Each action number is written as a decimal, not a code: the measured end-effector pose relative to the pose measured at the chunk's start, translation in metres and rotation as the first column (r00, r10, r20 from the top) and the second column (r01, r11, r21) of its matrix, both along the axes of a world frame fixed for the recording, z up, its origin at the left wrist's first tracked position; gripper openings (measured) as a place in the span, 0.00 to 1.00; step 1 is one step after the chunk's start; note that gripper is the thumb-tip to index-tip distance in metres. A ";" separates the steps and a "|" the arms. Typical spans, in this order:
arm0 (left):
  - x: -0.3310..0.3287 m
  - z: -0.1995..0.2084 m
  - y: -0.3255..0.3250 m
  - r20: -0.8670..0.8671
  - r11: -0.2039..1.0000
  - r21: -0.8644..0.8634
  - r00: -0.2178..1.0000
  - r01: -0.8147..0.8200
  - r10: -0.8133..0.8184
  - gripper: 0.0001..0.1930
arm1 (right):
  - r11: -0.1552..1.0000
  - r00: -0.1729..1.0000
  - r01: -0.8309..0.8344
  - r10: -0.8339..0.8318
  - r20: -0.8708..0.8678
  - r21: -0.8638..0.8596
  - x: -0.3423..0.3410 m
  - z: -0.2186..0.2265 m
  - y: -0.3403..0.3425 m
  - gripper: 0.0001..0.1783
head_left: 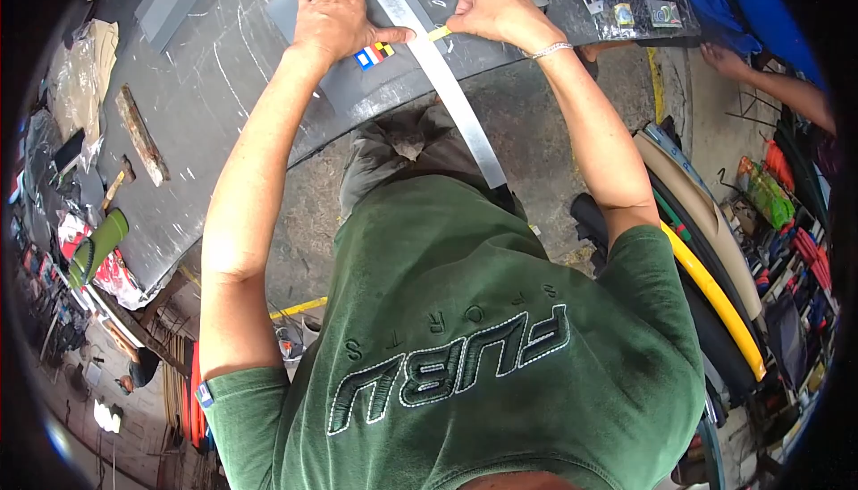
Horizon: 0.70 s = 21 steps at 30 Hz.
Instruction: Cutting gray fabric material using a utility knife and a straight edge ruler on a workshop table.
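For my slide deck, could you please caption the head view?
Left hand on a gray sheet, thumb at a silvery strip; right hand pinching a yellow tape.

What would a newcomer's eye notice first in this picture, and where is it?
Probably the large dark-green shirt filling the lower middle. Next comes the long silver strip, running from the dark table at the top past its edge toward the shirt. Near its upper part, the left hand lies spread on the left, while the right hand pinches a narrow yellow strip on the right.
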State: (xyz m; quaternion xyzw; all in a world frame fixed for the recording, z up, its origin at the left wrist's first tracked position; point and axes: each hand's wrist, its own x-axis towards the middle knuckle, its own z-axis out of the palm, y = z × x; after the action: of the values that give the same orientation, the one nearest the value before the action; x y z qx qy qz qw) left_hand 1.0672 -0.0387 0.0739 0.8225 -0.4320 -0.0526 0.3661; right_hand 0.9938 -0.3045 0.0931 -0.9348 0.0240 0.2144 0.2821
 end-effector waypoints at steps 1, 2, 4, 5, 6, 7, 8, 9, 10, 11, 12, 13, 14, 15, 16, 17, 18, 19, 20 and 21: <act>-0.002 0.001 -0.005 0.011 1.000 -0.003 1.000 -0.003 0.003 0.70 | 1.000 1.000 -0.014 0.014 0.018 0.017 0.001 0.003 -0.001 0.19; -0.005 0.002 -0.018 0.164 0.918 0.369 0.982 -0.149 0.094 0.72 | 1.000 1.000 -0.012 0.011 0.029 0.016 0.004 0.003 -0.007 0.19; -0.006 0.004 -0.030 0.358 0.685 0.643 0.925 -0.342 0.127 0.75 | 0.955 0.967 -0.023 0.096 -0.235 0.296 0.013 0.007 -0.021 0.17; -0.007 0.003 -0.029 0.341 0.692 0.642 0.931 -0.331 0.130 0.75 | 0.905 0.975 -0.049 0.135 -0.175 0.423 0.024 0.008 -0.029 0.12; -0.006 0.002 -0.028 0.323 0.699 0.640 0.937 -0.319 0.132 0.75 | 0.918 0.986 -0.095 0.140 -0.092 0.385 0.038 0.015 -0.046 0.11; -0.005 0.003 -0.028 0.333 0.708 0.630 0.934 -0.320 0.126 0.75 | 0.952 0.995 -0.069 0.046 0.085 0.298 0.054 0.024 -0.062 0.13; -0.005 0.001 -0.026 0.349 0.709 0.623 0.928 -0.332 0.129 0.75 | 0.976 0.964 -0.025 -0.034 0.265 0.217 0.070 0.037 -0.071 0.14; -0.004 -0.003 -0.024 0.358 0.719 0.607 0.924 -0.338 0.132 0.75 | 0.974 0.959 0.054 -0.112 0.261 0.220 0.073 0.082 -0.063 0.14; -0.001 -0.003 -0.023 0.370 0.730 0.591 0.920 -0.342 0.132 0.76 | 0.965 0.946 0.134 -0.192 0.261 0.224 0.070 0.121 -0.053 0.16; 0.002 0.001 -0.031 0.340 0.719 0.619 0.933 -0.316 0.117 0.77 | 0.929 0.866 0.030 -0.208 0.455 0.369 0.079 0.105 -0.068 0.25; 0.003 0.005 -0.039 0.359 0.735 0.600 0.927 -0.316 0.106 0.77 | 0.935 0.852 0.038 -0.215 0.477 0.353 0.074 0.090 -0.084 0.25; 0.002 0.003 -0.022 0.350 0.736 0.588 0.926 -0.336 0.143 0.76 | 0.946 0.855 0.017 -0.181 0.485 0.323 0.079 0.090 -0.064 0.20; 0.005 0.004 -0.018 0.344 0.759 0.554 0.924 -0.342 0.166 0.76 | 0.964 0.850 0.016 -0.154 0.504 0.267 0.077 0.098 -0.054 0.17; 0.004 0.008 -0.019 0.320 0.740 0.584 0.932 -0.335 0.169 0.75 | 0.963 0.880 -0.021 -0.110 0.462 0.270 0.064 0.093 -0.048 0.17; 0.001 0.012 -0.021 0.331 0.715 0.619 0.933 -0.326 0.139 0.74 | 0.961 0.899 -0.061 -0.064 0.432 0.269 0.051 0.087 -0.041 0.18; -0.001 0.010 -0.018 0.281 0.692 0.660 0.950 -0.293 0.135 0.74 | 0.954 0.955 -0.047 -0.045 0.294 0.296 0.040 0.095 -0.026 0.17; -0.002 0.013 -0.027 0.223 0.686 0.683 0.966 -0.251 0.133 0.74 | 0.914 0.940 -0.142 0.004 0.342 0.379 0.033 0.069 -0.029 0.17; -0.002 0.015 -0.030 0.153 0.669 0.714 0.978 -0.208 0.141 0.76 | 0.876 0.982 -0.086 -0.005 0.188 0.475 0.029 0.065 -0.023 0.18; -0.005 0.015 -0.031 0.138 0.662 0.724 0.981 -0.193 0.136 0.77 | 0.871 0.989 -0.076 0.004 0.148 0.485 0.025 0.075 -0.015 0.18; -0.007 0.016 -0.032 0.149 0.646 0.739 0.981 -0.194 0.124 0.77 | 0.853 0.995 -0.024 -0.029 0.094 0.521 0.025 0.090 -0.011 0.15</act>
State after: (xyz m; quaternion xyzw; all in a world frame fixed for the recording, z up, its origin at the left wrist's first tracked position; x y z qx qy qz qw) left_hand 1.0604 -0.0712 0.0899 0.9361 -0.3131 -0.1588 -0.0205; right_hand 1.0184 -0.3153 0.1830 -0.8328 -0.0477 0.1662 0.5258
